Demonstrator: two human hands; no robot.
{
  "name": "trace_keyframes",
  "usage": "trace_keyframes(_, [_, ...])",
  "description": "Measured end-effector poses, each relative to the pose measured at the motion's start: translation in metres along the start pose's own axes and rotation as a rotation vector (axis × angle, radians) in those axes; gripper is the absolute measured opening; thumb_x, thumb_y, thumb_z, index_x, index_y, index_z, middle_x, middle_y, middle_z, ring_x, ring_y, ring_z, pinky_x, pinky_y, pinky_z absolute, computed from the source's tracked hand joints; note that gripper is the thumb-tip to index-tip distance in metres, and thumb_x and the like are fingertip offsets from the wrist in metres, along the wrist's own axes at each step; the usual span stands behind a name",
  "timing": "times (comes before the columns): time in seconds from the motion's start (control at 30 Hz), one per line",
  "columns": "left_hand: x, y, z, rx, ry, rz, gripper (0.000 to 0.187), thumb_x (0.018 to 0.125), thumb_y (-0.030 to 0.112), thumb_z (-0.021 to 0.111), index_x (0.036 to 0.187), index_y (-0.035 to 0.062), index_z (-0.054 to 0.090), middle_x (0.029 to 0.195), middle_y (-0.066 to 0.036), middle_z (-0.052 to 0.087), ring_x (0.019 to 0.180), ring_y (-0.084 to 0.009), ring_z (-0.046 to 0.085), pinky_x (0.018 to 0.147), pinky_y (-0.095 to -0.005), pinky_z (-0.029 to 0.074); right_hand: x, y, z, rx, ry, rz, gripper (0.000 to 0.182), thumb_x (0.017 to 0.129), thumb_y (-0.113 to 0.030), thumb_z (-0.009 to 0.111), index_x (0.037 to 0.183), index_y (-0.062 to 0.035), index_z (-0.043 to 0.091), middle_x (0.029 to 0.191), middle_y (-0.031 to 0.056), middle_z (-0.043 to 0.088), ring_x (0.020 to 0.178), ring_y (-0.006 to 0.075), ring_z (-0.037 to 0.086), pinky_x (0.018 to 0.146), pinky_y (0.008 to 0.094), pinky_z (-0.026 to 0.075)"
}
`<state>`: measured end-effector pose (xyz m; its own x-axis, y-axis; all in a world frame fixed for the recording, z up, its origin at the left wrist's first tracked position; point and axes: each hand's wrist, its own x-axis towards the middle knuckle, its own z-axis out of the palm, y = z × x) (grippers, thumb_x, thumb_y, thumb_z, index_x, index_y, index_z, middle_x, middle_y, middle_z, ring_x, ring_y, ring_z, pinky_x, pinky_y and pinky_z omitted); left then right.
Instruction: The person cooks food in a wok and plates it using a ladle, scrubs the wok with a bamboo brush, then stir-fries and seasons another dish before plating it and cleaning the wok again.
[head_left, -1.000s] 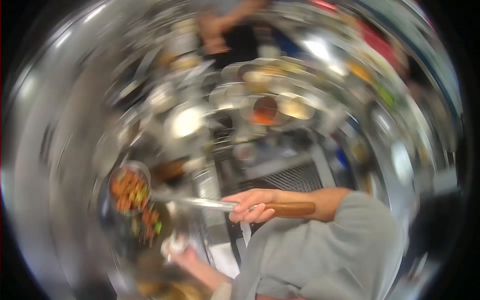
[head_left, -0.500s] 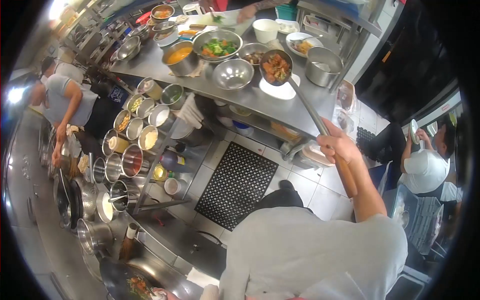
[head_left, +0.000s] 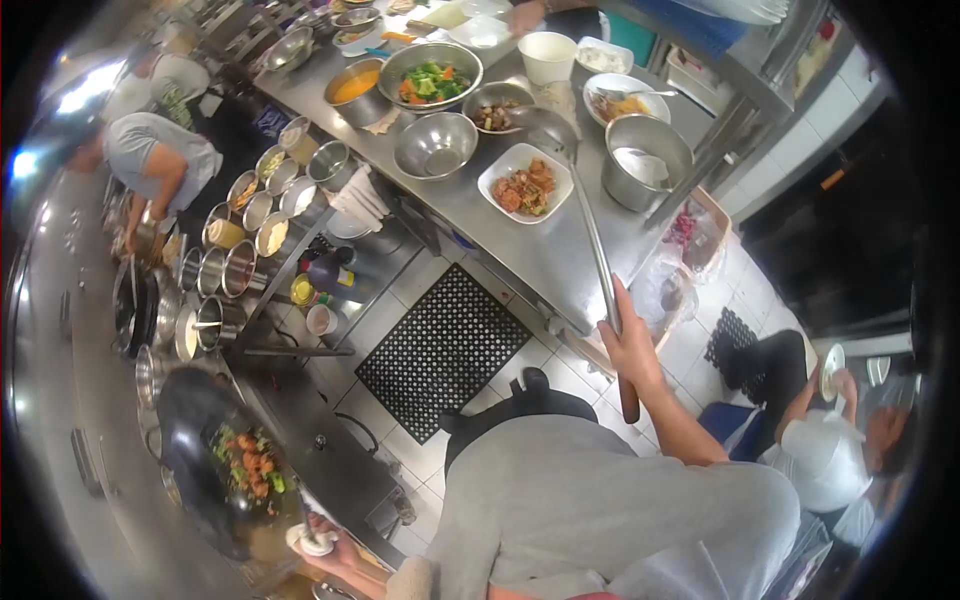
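My right hand [head_left: 630, 345] is closed round the long handle of a ladle [head_left: 597, 240]. The ladle's bowl, tilted and with no food visible in it, is above the steel counter. Just below it stands a white square dish [head_left: 562, 190] holding reddish-brown pieces of food [head_left: 524, 187]. At the lower left, my left hand [head_left: 335, 553] grips a white cloth [head_left: 312, 541] around the handle of a black wok [head_left: 200, 480]. Orange pieces and green vegetables [head_left: 250, 462] lie inside the wok.
On the counter [head_left: 460, 210] stand an empty steel bowl [head_left: 436, 146], a bowl of vegetables [head_left: 431, 82] and a deep pot [head_left: 647, 165]. Ingredient containers [head_left: 240, 268] line the left. A co-worker [head_left: 160, 160] is at the stove; another person [head_left: 825, 450] is at the right.
Food from the ladle is now in the white dish, and the ladle has tipped. My left hand and the wok have come further into view as the view shifted.
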<state>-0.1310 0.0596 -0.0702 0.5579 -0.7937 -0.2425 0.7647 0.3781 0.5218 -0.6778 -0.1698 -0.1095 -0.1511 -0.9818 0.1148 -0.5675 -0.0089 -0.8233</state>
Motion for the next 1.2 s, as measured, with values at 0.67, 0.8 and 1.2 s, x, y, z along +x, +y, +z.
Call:
trace_keyframes(0.67, [-0.145,-0.223,0.003,-0.002,0.068,-0.294,0.023,0.083,0.018,0.050,0.103,0.0071,0.054,0.099,-0.016,0.064,0.080,-0.0276,0.065,0.063,-0.0353,0.053,-0.101,-0.134,-0.065,0.849,-0.974,0.234,0.066,0.088,-0.004,0.055,0.146,0.0003,0.024,0.069,0.0020,0.043,0.040,0.0077,0.038,0.032,0.0212,0.031])
trace_keyframes(0.8, [-0.146,-0.198,0.049,0.036,0.079,-0.360,0.022,0.084,0.020,0.051,0.100,0.0057,0.055,0.089,-0.012,0.064,0.078,-0.0247,0.064,0.063,-0.0353,0.052,-0.126,-0.157,-0.096,0.654,-0.964,0.227,0.064,0.089,-0.001,0.051,0.147,0.0007,0.023,0.068,0.0007,0.043,0.042,0.0068,0.037,0.034,0.0208,0.034])
trace_keyframes(1.2, [-0.170,-0.262,-0.042,0.741,0.131,0.014,0.027,0.076,-0.003,0.052,0.102,0.0026,0.056,0.089,-0.005,0.058,0.077,-0.0174,0.060,0.067,-0.0316,0.051,-0.166,-0.110,-0.021,0.749,-1.250,0.602,0.044,0.088,-0.006,0.055,0.130,-0.0084,0.042,0.072,-0.0020,0.045,0.048,0.0039,0.040,0.038,0.0208,0.033])
